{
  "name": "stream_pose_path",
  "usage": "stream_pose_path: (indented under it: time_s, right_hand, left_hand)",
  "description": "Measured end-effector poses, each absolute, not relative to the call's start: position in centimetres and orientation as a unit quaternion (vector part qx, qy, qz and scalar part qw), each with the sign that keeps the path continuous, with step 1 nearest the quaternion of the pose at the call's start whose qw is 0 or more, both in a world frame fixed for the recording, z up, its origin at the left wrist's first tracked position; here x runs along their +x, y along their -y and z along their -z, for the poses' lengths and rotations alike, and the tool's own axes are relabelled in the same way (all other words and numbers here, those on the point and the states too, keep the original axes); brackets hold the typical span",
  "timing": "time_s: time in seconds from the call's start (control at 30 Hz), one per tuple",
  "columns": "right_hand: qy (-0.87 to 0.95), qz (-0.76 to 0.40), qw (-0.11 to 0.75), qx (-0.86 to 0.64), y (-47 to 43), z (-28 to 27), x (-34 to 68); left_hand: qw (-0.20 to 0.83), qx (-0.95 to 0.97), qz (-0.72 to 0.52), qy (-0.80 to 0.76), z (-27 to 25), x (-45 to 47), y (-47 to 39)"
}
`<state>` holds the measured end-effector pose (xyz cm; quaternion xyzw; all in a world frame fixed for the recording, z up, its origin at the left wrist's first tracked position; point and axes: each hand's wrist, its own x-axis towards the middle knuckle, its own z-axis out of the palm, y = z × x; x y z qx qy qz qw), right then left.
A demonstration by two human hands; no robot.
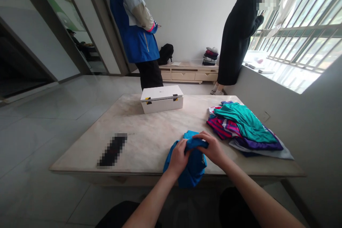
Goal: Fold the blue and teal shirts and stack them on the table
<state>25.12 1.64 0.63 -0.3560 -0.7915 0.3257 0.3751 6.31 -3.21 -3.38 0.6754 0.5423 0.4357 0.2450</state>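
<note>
Left hand (178, 156): gripped the blue garment (194, 169).
Right hand (213, 146): clasped its bunched upper fold.
Table (123, 121): bore heaped clothes (244, 123).

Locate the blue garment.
Head view, lower middle: the blue garment is in the left hand and right hand at the near table edge, left of the clothes pile.

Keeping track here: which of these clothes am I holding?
The bright blue garment, gripped by your left hand and right hand; the heaped clothes at right lie untouched.
</note>
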Motion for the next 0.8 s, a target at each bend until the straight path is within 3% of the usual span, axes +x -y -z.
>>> stream_pose_path:
  time_s: [0.17,0.3,0.63,0.8]
  right_hand:
    - [0.795,-0.431,0.252,-0.344,-1.7,-0.9,27.0]
    - [0.830,-0.395,0.141,-0.368,-0.5,-1.2,28.0]
    - [0.859,-0.226,0.318,-0.330,7.4,-6.9,30.6]
    - [0.854,-0.215,0.312,-0.358,11.0,-15.0,30.2]
  left_hand:
    - [0.252,0.670,-0.437,-0.544,0.3,5.6,4.1]
    - [0.253,0.727,-0.412,-0.487,-2.8,4.7,6.2]
    - [0.343,0.732,-0.351,-0.473,-9.8,3.3,14.3]
    - [0.388,0.732,-0.342,-0.444,-16.8,3.6,17.4]
